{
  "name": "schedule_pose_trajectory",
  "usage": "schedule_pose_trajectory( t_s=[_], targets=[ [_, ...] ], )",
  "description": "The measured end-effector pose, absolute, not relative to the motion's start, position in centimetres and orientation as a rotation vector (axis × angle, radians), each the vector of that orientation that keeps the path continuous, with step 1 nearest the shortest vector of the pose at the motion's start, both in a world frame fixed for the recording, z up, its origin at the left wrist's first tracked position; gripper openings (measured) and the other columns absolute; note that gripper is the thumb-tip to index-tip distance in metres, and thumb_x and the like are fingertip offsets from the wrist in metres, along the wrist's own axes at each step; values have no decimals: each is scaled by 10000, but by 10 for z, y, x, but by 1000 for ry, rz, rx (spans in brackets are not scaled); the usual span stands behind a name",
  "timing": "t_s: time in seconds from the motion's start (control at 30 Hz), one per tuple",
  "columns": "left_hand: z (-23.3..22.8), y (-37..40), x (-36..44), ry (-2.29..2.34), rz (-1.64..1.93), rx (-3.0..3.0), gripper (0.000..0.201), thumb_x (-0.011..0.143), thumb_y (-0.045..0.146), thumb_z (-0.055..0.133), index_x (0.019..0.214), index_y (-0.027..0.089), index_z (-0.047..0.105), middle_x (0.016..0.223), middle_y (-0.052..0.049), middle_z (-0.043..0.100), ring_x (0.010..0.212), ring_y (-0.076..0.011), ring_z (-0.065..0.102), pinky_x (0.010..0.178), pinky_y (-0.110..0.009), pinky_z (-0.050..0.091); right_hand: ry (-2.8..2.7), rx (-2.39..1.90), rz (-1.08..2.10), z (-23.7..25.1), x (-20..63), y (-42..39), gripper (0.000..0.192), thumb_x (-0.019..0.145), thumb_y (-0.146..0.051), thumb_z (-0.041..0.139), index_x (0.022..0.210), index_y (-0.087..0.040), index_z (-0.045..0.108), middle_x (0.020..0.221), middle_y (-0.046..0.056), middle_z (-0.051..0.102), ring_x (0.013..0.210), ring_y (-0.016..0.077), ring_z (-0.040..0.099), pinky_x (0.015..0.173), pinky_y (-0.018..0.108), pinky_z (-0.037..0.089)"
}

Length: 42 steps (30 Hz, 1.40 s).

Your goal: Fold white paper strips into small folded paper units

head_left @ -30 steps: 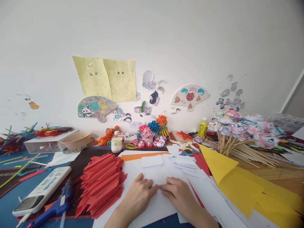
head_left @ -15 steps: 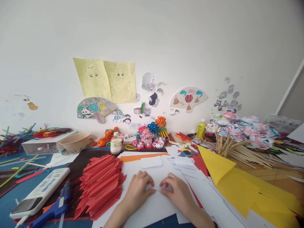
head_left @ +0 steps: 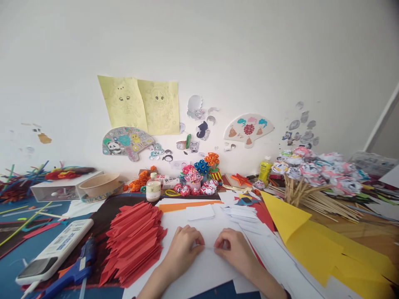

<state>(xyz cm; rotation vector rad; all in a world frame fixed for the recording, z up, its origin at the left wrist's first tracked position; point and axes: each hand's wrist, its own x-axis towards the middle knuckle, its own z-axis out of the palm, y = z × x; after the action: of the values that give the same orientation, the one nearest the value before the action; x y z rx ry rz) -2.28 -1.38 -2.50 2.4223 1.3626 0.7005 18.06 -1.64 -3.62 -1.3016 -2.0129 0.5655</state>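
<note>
My left hand (head_left: pixel 182 252) and my right hand (head_left: pixel 234 250) rest side by side on a white sheet of paper (head_left: pixel 208 232) in front of me. Their fingertips curl down and pinch a thin fold of that paper between them. A stack of folded red paper pieces (head_left: pixel 134 241) lies just left of my left hand. A small white folded piece (head_left: pixel 200 212) sits a little beyond my fingers, and a pile of white folded strips (head_left: pixel 241 215) lies beyond my right hand.
Yellow paper sheets (head_left: pixel 311 241) spread at the right, with paper flowers on wooden sticks (head_left: pixel 314 178) behind them. A white remote (head_left: pixel 54 251) and a blue glue gun (head_left: pixel 73 272) lie at the left. A small bottle (head_left: pixel 153 187), a paper bowl (head_left: pixel 99 185) and paper ornaments (head_left: pixel 199 178) line the wall.
My fingers have curled in from lying flat, and both hands now pinch the paper's fold with a small gap between them. The view has shifted only slightly.
</note>
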Motion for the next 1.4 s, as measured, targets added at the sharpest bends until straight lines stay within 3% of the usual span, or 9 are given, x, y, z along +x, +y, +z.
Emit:
schedule_pose_trajectory(
  t_s=[0.3,0.47,0.6,0.77,1.0,1.13,1.27,1.4],
  targets=[
    [-30,-14,-22,1206,483,3235,106,886,155,527,783,170,546,799,-19,581,739,-180,466,675,-327,287,-2310,-1060,104,-43,187,-16,197,826,-44,517,708,-179,598,729,16,585,750,168,499,654,275,337],
    [-26,-18,-27,1129,449,3243,107,889,175,523,784,186,541,813,-10,572,757,-181,465,669,-328,287,-2405,-1013,126,-40,193,-18,221,863,-80,484,753,-201,633,729,14,594,750,173,498,662,291,323],
    [-26,-17,-32,1127,522,3137,93,886,264,551,811,209,561,819,3,574,796,-180,476,679,-321,292,-2415,-1068,206,-35,195,-21,153,828,-114,574,853,-238,659,787,-6,615,775,165,523,690,286,334],
    [-31,-14,-31,1107,453,3330,134,906,173,506,780,181,551,754,-21,557,735,-182,468,649,-323,294,-2373,-1200,179,-32,195,-19,42,810,-246,668,851,-233,667,815,-8,636,812,181,555,704,282,360],
    [-30,-15,-24,1206,453,3324,110,884,113,502,798,171,537,780,-35,576,731,-198,489,644,-325,307,-2361,-1123,-2,-34,190,-20,248,935,-183,443,794,-194,646,775,40,625,751,189,559,683,293,394],
    [-29,-16,-23,1350,633,3049,113,908,164,480,819,188,544,778,-16,591,739,-191,513,653,-311,318,-2285,-1177,125,-29,189,-24,227,937,-185,418,821,-187,613,801,39,610,746,179,563,673,278,417],
    [-29,-15,-26,1398,740,2882,155,922,200,460,805,193,561,747,-10,606,710,-180,528,635,-298,324,-2138,-1196,399,-26,189,-24,114,887,-199,512,860,-202,623,817,15,625,752,163,576,688,259,436],
    [-27,-15,-28,1403,809,2789,160,910,220,483,777,196,569,741,-5,620,703,-170,545,637,-291,338,-1973,-1215,598,-26,189,-21,88,809,-189,599,736,-185,649,714,9,641,673,159,588,647,250,441]
  ],
)
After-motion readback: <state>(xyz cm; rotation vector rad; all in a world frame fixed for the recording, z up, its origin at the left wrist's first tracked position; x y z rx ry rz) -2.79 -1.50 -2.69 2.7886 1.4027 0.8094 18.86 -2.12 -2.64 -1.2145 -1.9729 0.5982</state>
